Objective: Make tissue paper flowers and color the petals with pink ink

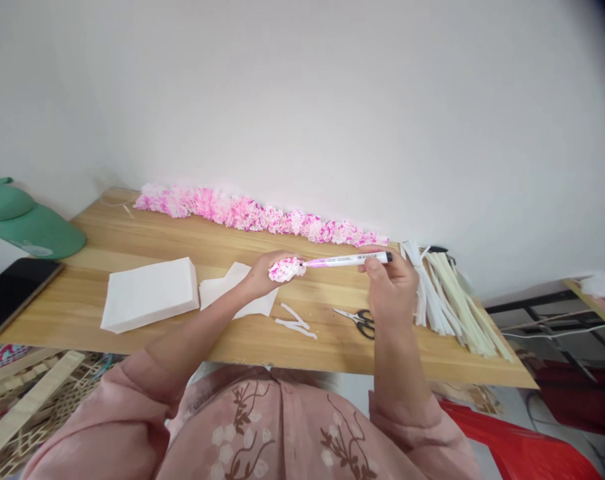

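My left hand (260,272) is closed round a small tissue-paper flower (286,269), white with pink-stained edges, held above the wooden table (132,243). My right hand (389,280) grips a pink marker (347,260) that lies level, its tip touching the flower's right side. Under my left hand lie loose white tissue sheets (232,290). Black-handled scissors (358,319) rest on the table just left of my right wrist, beside a few white paper strips (296,323).
A row of finished pink-and-white flowers (262,215) runs along the wall. A thick stack of white tissue (149,293) sits at the left, a bundle of pale strips (452,297) at the right. A green cap (25,223) and a dark tablet (12,287) lie far left.
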`<state>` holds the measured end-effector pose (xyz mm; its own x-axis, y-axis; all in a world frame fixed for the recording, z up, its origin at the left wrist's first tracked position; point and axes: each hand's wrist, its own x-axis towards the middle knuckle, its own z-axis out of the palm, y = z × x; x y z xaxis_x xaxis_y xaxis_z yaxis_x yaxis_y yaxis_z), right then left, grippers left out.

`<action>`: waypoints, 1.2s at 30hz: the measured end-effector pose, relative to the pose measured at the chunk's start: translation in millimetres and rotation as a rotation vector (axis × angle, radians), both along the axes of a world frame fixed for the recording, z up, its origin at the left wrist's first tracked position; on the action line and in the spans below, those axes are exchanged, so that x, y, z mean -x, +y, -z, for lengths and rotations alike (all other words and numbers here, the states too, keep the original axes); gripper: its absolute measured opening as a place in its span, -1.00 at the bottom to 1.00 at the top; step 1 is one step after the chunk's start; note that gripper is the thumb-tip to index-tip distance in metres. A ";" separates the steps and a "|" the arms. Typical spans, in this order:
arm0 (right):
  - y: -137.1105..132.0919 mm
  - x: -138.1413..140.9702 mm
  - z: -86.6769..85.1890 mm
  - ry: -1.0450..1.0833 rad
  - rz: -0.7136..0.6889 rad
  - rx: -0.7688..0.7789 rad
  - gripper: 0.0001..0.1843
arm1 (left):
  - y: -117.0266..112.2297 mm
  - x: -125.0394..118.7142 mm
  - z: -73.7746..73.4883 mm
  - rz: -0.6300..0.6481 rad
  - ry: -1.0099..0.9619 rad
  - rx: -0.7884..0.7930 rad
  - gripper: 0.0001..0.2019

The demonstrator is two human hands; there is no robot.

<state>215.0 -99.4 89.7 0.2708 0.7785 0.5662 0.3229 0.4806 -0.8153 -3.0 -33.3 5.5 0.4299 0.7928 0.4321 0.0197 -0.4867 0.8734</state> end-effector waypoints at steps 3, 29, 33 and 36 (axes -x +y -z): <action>-1.3 -1.6 -3.3 0.007 0.031 -0.047 -0.83 | -0.3 -0.1 -0.8 -0.016 0.004 -0.001 -0.68; -6.3 2.6 -7.6 -0.004 0.047 -0.023 -0.76 | 2.5 -2.0 7.5 -0.034 -0.039 0.047 -0.65; -3.5 5.2 -1.4 -0.008 0.013 0.004 -0.77 | 1.3 -1.2 3.9 -0.015 -0.052 0.049 -0.68; -1.2 6.5 1.7 -0.017 -0.004 0.018 -0.76 | 0.5 -0.9 2.3 -0.022 -0.037 0.052 -0.68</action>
<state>208.5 -100.6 88.0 0.2582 0.7900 0.5561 0.3346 0.4669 -0.8186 -2.1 -32.8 3.3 0.3969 0.8235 0.4053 -0.0024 -0.4406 0.8977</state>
